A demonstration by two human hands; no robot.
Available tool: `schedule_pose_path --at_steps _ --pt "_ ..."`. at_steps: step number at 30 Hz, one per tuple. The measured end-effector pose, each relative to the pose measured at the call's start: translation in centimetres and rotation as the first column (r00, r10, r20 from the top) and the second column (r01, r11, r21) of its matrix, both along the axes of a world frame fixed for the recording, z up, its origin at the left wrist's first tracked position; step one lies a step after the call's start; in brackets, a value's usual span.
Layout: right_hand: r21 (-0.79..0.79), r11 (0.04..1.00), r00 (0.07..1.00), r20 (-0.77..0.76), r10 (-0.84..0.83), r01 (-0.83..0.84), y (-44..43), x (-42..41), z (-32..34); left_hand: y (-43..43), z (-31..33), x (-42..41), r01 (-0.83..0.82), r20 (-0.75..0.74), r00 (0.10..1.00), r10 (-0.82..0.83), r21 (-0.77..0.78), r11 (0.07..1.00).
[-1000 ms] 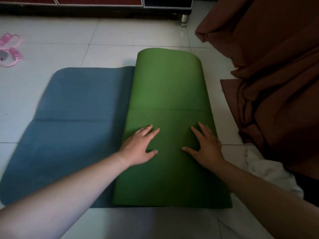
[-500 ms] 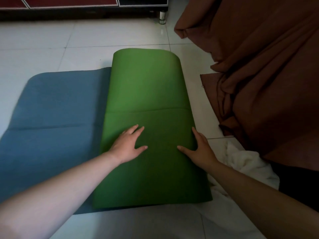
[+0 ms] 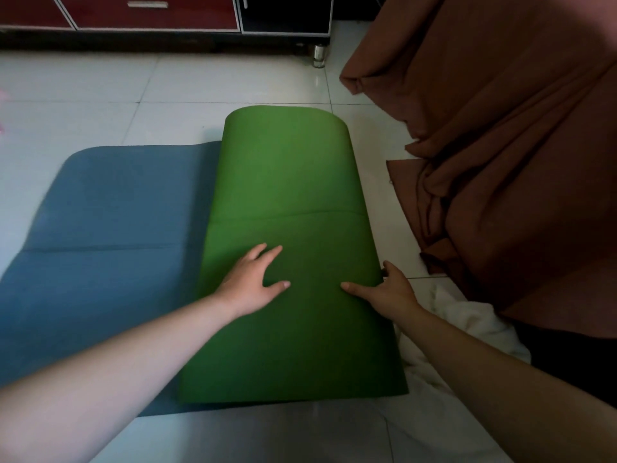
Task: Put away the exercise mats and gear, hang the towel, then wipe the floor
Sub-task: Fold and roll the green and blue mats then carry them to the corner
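A green exercise mat (image 3: 287, 182) lies folded on the white tile floor, its folded half resting over the right part of a blue mat (image 3: 110, 208) spread flat to the left. My left hand (image 3: 253, 282) presses flat on the green mat with fingers spread. At the mat's right edge my right hand (image 3: 387, 292) has its thumb on top and its fingers curled under the edge. A white towel (image 3: 464, 325) lies crumpled on the floor just right of that hand.
Brown cloth (image 3: 500, 162) drapes over furniture on the right and spills onto the floor. A dark red and black cabinet (image 3: 160, 15) on metal feet runs along the far wall. A sliver of pink gear (image 3: 1, 95) shows at the left edge.
My right hand has slid from the top of the green mat to its right edge and curled its fingers under it. My left hand has stayed flat. The view shifted.
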State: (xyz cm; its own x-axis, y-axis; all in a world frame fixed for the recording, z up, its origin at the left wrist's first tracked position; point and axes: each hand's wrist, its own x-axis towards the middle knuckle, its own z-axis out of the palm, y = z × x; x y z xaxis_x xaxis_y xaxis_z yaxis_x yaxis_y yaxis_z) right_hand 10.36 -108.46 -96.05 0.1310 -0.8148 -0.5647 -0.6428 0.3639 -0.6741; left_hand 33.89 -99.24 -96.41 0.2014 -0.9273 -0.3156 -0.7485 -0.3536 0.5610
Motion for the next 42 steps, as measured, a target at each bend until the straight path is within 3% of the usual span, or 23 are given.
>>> schedule_pose_path --at_steps 4,8,14,18,25,30,32,36,42 --pt "0.006 1.000 0.999 0.015 0.030 -0.030 0.0 0.5 1.4 0.8 0.5 0.2 0.038 -0.036 0.999 -0.037 0.028 0.999" --pt "0.037 0.999 0.991 0.130 0.027 -0.032 0.3 1.2 3.1 1.6 1.1 0.8 0.036 -0.102 0.994 -0.032 0.037 0.999" --pt "0.004 1.000 0.954 0.300 0.001 -0.002 1.6 2.7 5.1 2.2 3.0 2.1 -0.146 -0.271 0.954 0.132 -0.029 0.989" --pt "-0.028 0.998 0.898 0.437 0.058 -0.051 3.1 5.0 7.4 2.3 5.3 3.1 -0.213 -0.371 0.915 0.158 -0.112 0.971" --pt "-0.046 0.991 0.739 0.662 0.125 -0.126 4.6 11.4 11.2 3.1 10.4 7.1 -0.454 -0.602 0.740 0.300 -0.119 0.883" --pt "-0.131 0.961 0.711 0.650 0.269 -0.244 6.7 16.7 13.1 6.5 13.2 12.0 -0.527 -0.741 0.615 0.270 -0.131 0.840" --pt "-0.176 0.948 0.699 0.642 0.313 -0.264 7.7 18.5 12.9 8.1 14.5 13.8 -0.512 -0.711 0.643 0.285 -0.123 0.850" --pt "-0.304 0.878 0.713 0.513 0.478 -0.369 9.9 21.8 12.0 11.0 16.5 16.3 -0.462 -0.503 0.787 0.356 -0.100 0.881" --pt "-0.447 0.722 0.651 0.333 0.682 -0.528 11.7 25.4 9.2 13.0 14.6 17.2 -0.522 -0.254 0.833 0.491 -0.070 0.850"
